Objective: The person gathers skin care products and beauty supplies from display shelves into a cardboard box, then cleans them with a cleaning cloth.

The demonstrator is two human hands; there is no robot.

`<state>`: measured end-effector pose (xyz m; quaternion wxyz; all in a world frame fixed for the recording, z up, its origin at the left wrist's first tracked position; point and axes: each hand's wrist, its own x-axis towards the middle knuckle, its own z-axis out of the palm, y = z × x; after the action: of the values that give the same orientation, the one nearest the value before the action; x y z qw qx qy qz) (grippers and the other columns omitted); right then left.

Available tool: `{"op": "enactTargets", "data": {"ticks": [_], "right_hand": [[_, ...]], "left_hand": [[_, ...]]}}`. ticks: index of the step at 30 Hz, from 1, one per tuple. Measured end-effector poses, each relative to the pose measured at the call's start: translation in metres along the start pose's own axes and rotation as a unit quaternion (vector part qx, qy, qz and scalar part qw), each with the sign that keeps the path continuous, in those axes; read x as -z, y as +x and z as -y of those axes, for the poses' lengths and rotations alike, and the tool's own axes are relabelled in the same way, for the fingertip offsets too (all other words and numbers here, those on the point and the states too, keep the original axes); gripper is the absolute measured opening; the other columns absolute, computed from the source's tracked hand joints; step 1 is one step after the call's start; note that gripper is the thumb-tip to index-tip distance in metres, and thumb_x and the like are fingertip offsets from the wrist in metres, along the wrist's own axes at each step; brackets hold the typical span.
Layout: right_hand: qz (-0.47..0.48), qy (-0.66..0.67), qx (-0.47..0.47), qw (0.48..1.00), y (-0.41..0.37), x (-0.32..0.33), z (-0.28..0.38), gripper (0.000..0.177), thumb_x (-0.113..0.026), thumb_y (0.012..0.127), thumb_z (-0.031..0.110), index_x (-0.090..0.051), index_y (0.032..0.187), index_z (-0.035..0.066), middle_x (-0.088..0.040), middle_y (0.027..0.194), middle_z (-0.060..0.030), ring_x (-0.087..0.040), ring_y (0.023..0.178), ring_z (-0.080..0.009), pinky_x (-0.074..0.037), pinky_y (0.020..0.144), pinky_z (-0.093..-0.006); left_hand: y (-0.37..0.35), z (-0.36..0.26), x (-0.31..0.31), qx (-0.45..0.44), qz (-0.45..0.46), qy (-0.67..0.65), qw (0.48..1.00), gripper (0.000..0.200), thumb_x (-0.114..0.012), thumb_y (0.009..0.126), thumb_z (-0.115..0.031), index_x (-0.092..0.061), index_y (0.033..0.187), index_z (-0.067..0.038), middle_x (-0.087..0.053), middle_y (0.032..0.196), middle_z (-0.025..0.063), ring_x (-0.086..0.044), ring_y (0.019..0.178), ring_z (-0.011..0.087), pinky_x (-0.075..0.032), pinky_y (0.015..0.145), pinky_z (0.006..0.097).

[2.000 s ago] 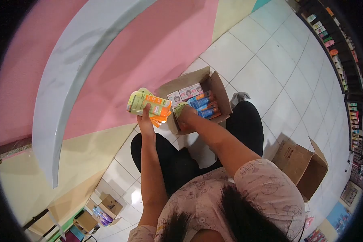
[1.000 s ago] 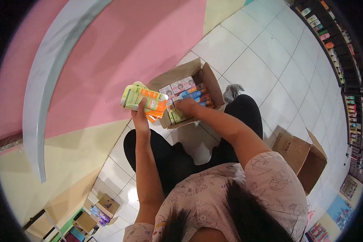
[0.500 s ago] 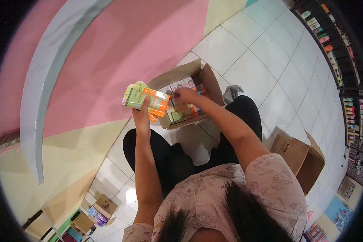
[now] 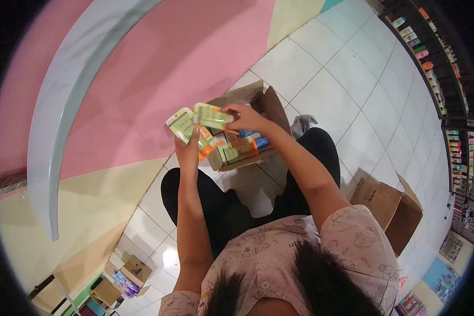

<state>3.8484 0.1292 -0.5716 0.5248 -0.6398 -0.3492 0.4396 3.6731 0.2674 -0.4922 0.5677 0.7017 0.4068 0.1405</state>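
Tiled floor (image 4: 321,68): left hand (image 4: 187,150) grips a stack of packs (image 4: 182,124), right hand (image 4: 245,118) pinches another pack (image 4: 210,116) onto it, box (image 4: 271,105) at 3 o'clock looks half-full.

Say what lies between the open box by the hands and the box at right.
Head view: the person's black-trousered knee and white floor tiles separate them.
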Motion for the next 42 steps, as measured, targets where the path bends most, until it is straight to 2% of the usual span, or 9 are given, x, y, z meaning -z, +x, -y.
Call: {"op": "enactTargets", "data": {"ticks": [2, 8, 14, 23, 26, 29, 32, 39, 42], "right_hand": [[-0.015, -0.025, -0.124, 0.992, -0.008, 0.013, -0.016, 0.047, -0.077, 0.065, 0.022, -0.063, 0.107, 0.007, -0.061, 0.106, -0.0135, -0.061, 0.092, -0.025, -0.05, 0.078, -0.0373], [-0.01, -0.475, 0.031, 0.879, -0.01, -0.011, -0.069, 0.038, -0.067, 0.071, 0.02, -0.066, 0.108, 0.013, -0.06, 0.111, -0.0127, -0.059, 0.1, -0.0321, -0.05, 0.082, -0.0452], [0.024, -0.572, -0.124, 0.81, 0.0, -0.039, -0.058, 0.029, -0.066, 0.074, 0.021, -0.066, 0.102, 0.01, -0.057, 0.112, -0.0098, -0.054, 0.109, -0.029, -0.048, 0.086, -0.0437], [0.045, -0.581, -0.063, 0.81, -0.005, -0.04, -0.056, 0.039, -0.067, 0.077, 0.026, -0.062, 0.112, 0.007, -0.058, 0.11, -0.0107, -0.054, 0.112, -0.0249, -0.048, 0.085, -0.0417], [-0.117, -0.208, -0.073, 0.968, 0.008, -0.028, -0.055, 0.05, -0.068, 0.08, 0.037, -0.057, 0.117, 0.006, -0.061, 0.111, -0.0112, -0.059, 0.101, -0.0255, -0.047, 0.086, -0.0382], [-0.036, 0.244, -0.092, 0.965, -0.004, -0.024, 0.019, 0.059, -0.072, 0.079, 0.041, -0.052, 0.122, 0.005, -0.063, 0.103, -0.0093, -0.06, 0.091, -0.0172, -0.048, 0.077, -0.0283], [0.056, 0.236, -0.045, 0.969, -0.001, -0.033, 0.024, 0.055, -0.076, 0.078, 0.032, -0.052, 0.12, 0.004, -0.063, 0.097, -0.0074, -0.058, 0.083, -0.0115, -0.047, 0.071, -0.0242], [-0.071, -0.006, -0.225, 0.972, -0.021, 0.034, -0.053, 0.034, -0.071, 0.078, 0.015, -0.06, 0.105, -0.003, -0.066, 0.094, -0.0149, -0.063, 0.083, -0.0215, -0.05, 0.07, -0.0333], [0.046, -0.507, -0.158, 0.846, -0.031, 0.051, -0.161, 0.028, -0.065, 0.079, 0.016, -0.063, 0.1, -0.002, -0.065, 0.099, -0.0194, -0.064, 0.089, -0.0304, -0.051, 0.076, -0.039]], "left_hand": [[0.001, 0.005, 0.002, -0.012, -0.023, -0.028, 0.999, 0.047, -0.064, 0.088, -0.023, -0.048, 0.125, 0.0, -0.059, 0.118, 0.012, -0.056, 0.108, 0.0201, -0.043, 0.093, 0.0335], [-0.002, -0.006, 0.0, -0.033, -0.043, -0.059, 0.997, 0.04, -0.066, 0.086, -0.023, -0.054, 0.114, 0.002, -0.063, 0.106, 0.0117, -0.06, 0.097, 0.0183, -0.046, 0.086, 0.0318], [-0.001, 0.001, -0.002, -0.023, -0.048, -0.043, 0.998, 0.037, -0.066, 0.086, -0.023, -0.056, 0.111, 0.003, -0.063, 0.105, 0.0119, -0.06, 0.097, 0.0177, -0.046, 0.086, 0.0314], [0.001, -0.002, -0.003, -0.007, -0.007, -0.044, 0.999, 0.038, -0.062, 0.089, -0.023, -0.055, 0.119, 0.0, -0.063, 0.112, 0.0086, -0.059, 0.101, 0.0174, -0.043, 0.09, 0.032], [0.003, 0.003, -0.004, 0.014, 0.022, -0.088, 0.996, 0.037, -0.061, 0.09, -0.023, -0.054, 0.12, -0.001, -0.062, 0.112, 0.0086, -0.059, 0.101, 0.0175, -0.044, 0.089, 0.0314], [0.006, 0.017, -0.007, 0.046, 0.074, -0.101, 0.991, 0.036, -0.059, 0.091, -0.022, -0.054, 0.12, -0.003, -0.062, 0.113, 0.0084, -0.059, 0.103, 0.0181, -0.046, 0.087, 0.032], [0.001, 0.006, -0.011, 0.105, 0.116, -0.101, 0.983, 0.036, -0.058, 0.091, -0.022, -0.052, 0.122, -0.005, -0.061, 0.112, 0.0079, -0.058, 0.103, 0.0185, -0.048, 0.085, 0.0333], [0.009, 0.016, -0.012, 0.094, 0.064, -0.06, 0.992, 0.034, -0.054, 0.092, -0.025, -0.051, 0.122, -0.009, -0.061, 0.107, 0.0067, -0.059, 0.097, 0.0172, -0.047, 0.08, 0.0322], [0.007, 0.015, -0.013, 0.088, 0.105, -0.065, 0.988, 0.032, -0.054, 0.092, -0.025, -0.052, 0.12, -0.009, -0.062, 0.107, 0.0062, -0.059, 0.097, 0.016, -0.046, 0.08, 0.0315]]}}
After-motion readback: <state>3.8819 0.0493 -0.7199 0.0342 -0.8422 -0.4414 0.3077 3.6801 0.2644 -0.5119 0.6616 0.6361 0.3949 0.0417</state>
